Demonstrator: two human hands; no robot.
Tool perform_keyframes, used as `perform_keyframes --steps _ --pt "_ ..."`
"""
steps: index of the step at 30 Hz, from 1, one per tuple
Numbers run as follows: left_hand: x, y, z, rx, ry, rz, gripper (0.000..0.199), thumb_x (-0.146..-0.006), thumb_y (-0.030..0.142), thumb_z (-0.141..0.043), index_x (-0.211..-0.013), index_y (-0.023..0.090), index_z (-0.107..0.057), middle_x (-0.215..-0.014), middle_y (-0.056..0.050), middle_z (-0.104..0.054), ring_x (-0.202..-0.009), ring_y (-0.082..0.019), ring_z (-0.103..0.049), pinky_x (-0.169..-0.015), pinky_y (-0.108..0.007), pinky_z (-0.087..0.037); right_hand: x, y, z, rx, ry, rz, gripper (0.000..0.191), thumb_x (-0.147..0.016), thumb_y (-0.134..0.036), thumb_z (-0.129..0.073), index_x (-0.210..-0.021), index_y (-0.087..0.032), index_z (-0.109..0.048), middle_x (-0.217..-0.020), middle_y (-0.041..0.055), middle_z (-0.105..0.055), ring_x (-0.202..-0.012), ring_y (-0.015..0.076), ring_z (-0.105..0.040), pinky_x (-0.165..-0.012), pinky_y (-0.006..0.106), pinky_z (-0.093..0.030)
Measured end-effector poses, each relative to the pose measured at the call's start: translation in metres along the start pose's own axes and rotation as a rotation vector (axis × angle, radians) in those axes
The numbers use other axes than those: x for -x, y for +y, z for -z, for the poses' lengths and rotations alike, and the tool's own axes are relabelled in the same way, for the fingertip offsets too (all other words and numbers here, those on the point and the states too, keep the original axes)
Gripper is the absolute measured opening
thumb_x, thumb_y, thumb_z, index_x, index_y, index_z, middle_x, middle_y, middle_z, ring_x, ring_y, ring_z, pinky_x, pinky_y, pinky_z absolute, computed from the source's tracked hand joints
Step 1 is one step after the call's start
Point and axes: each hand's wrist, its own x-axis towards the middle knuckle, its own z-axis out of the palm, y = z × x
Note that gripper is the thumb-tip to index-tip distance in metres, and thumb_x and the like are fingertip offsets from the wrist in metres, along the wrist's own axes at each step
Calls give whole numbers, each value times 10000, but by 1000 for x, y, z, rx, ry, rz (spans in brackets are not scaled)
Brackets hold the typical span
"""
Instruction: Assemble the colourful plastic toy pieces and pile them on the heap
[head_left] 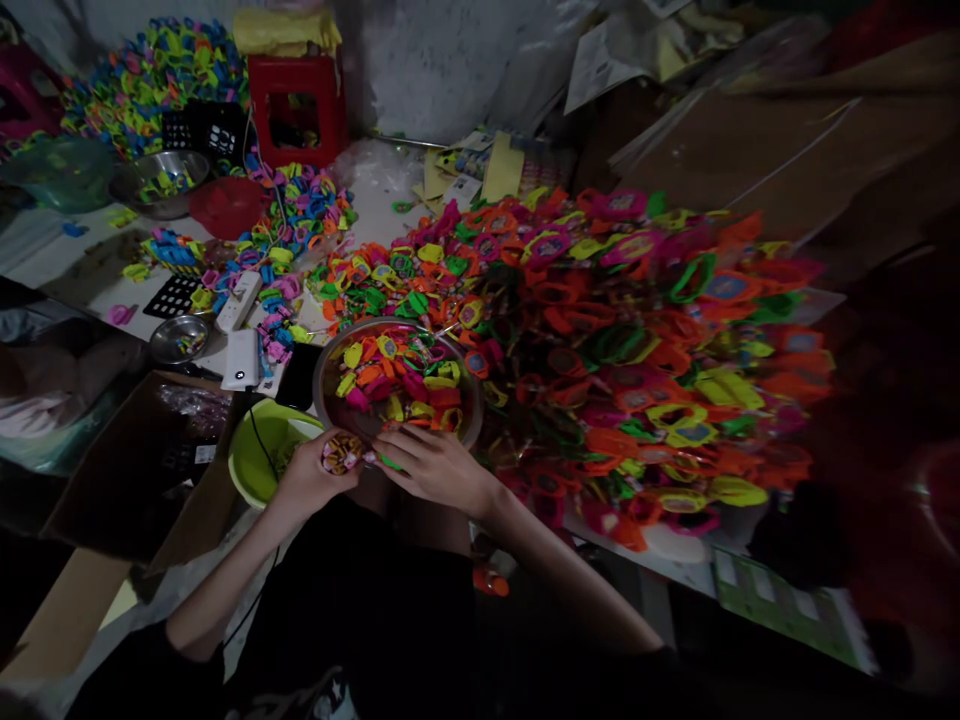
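Note:
My left hand (311,475) is closed around a bunch of small brown and pinkish-white pieces (343,454), whose exact kind I cannot make out. Close beside it, my right hand (431,468) has its fingers bent over a bright green plastic piece (388,461), mostly hidden, which looks like one of the toy watches. A small pale pink bit shows between the two hands. Just beyond them, a metal bowl (324,385) holds orange, yellow, pink and green toy watches (375,372).
A large heap of toy watches (600,340) covers the table to the right. At left are a lime-green basin (251,455), a cardboard box (112,490), a white power bank (241,360) and a power strip (238,302). A red stool (296,75) stands behind. Another person's arm (45,385) shows far left.

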Motion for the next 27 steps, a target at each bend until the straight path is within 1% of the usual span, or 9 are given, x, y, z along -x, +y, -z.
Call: perform_keyframes --steps 5,8,11,14,19,22,24,27 --pt "-3 -3 -1 94 -58 36 203 -654 227 -632 -833 141 -589 -767 -16 -637 -688 -128 -572 -666 -229 -462 4 1 -2 -28 28 -5 195 -928 -249 -465 -974 -192 -646 -985 30 -700 -867 170 -624 -729 288 -482" --pt "-6 -1 -2 122 -83 58 211 -645 238 -635 -826 140 -589 -752 -7 -631 -674 -124 -571 -654 -227 -463 5 5 -1 -110 37 -70 216 -930 -308 -480 -1041 -197 -628 -979 34 -691 -855 163 -631 -679 271 -479" --pt "-9 2 -4 123 -86 82 213 -631 226 -636 -820 138 -593 -743 3 -634 -673 -123 -576 -658 -225 -468 4 11 3 -199 -4 -106 237 -928 -364 -482 -1036 -214 -630 -975 34 -679 -796 142 -633 -627 252 -469" --pt "-11 5 -5 107 -72 88 193 -620 211 -644 -789 135 -591 -720 8 -627 -665 -121 -569 -650 -220 -466 3 14 7 -257 -42 -74 205 -938 -325 -470 -961 -212 -641 -989 25 -672 -780 122 -630 -636 235 -468" --pt "-14 9 -3 141 -74 99 221 -603 221 -662 -795 142 -586 -727 -5 -638 -656 -123 -566 -632 -223 -476 1 11 11 -163 -21 -45 220 -938 -300 -458 -883 -196 -643 -868 26 -684 -769 143 -618 -648 257 -471" --pt "-15 10 -2 151 -102 125 230 -590 249 -674 -772 147 -578 -705 -1 -628 -626 -113 -549 -606 -213 -468 2 7 11 -111 2 -38 244 -942 -301 -447 -851 -198 -648 -819 20 -681 -736 142 -609 -625 264 -463" --pt "-15 10 -2 170 -121 142 231 -584 259 -678 -756 146 -575 -690 4 -614 -611 -105 -532 -584 -203 -454 4 4 9 -99 17 -43 244 -943 -304 -448 -855 -196 -650 -816 17 -682 -747 142 -612 -634 267 -463" --pt "-14 5 -4 218 -126 167 220 -582 246 -680 -747 142 -579 -681 9 -599 -606 -98 -517 -568 -194 -436 6 2 5 -110 23 -74 225 -944 -315 -456 -909 -194 -642 -867 20 -685 -814 148 -621 -670 265 -469"
